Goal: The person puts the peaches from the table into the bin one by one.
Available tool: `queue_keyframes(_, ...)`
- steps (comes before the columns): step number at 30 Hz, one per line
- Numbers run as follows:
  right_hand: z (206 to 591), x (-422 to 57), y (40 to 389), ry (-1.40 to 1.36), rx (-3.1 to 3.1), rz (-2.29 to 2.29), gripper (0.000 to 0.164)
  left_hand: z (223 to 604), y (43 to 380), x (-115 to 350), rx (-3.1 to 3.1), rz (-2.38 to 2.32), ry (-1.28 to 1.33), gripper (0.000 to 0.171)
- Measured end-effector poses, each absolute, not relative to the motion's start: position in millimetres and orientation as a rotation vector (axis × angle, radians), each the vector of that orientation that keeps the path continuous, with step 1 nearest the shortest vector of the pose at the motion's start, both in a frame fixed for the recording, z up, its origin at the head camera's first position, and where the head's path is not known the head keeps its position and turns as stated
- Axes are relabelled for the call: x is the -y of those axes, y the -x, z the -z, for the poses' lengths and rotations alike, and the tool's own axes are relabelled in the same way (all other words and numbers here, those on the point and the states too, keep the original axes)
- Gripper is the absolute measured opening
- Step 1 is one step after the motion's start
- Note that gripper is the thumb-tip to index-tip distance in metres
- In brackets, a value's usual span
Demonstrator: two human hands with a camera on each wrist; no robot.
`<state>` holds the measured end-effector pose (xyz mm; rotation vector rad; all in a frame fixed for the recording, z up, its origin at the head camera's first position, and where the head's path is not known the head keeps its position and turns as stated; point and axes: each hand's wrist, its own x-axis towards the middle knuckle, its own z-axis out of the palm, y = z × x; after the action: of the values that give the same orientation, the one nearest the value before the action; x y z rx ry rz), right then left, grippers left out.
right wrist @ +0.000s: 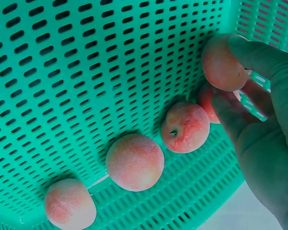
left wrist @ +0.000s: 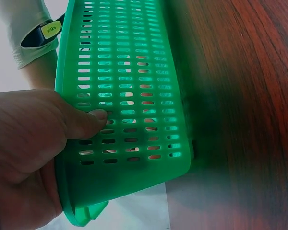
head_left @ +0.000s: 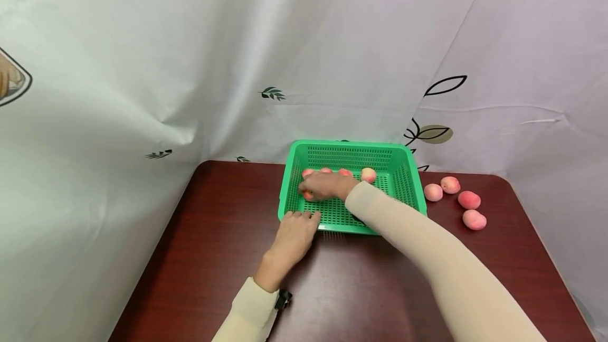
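My right hand reaches into the green plastic basket near its left end. Its thumb and fingers hold a peach low over the basket floor. Behind the fingers a red peach is partly hidden. Beside it, in a row along one long wall, lie a redder peach, a round peach and a paler peach. My left hand grips the basket's near rim at the left corner. In the left wrist view its thumb presses on the slotted outer wall.
Several loose peaches lie on the dark red-brown table to the right of the basket. A white patterned cloth hangs behind the table and along its sides. A black wrist device sits at the left sleeve.
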<state>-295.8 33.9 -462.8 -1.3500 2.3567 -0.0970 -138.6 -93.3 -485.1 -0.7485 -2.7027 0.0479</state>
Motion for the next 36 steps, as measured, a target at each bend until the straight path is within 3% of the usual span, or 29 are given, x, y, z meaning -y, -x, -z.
queue_keyframes(8,457.7,-33.2,294.0,1.314,-2.368,0.071,0.038,484.0,139.2,92.7,2.669,-0.04,0.753,0.019)
queue_keyframes(15,448.4,-36.2,293.5,1.144,-2.362,0.092,0.053,483.4,139.2,93.9,2.658,-0.054,0.753,0.022)
queue_keyframes(29,448.7,-36.7,293.0,1.274,-2.318,-0.025,0.033,485.2,139.2,94.5,2.653,-0.048,0.749,0.024)
queue_keyframes(36,450.8,-35.5,290.7,1.288,-2.337,-0.001,0.032,487.0,139.2,94.0,2.648,-0.026,0.75,0.023)
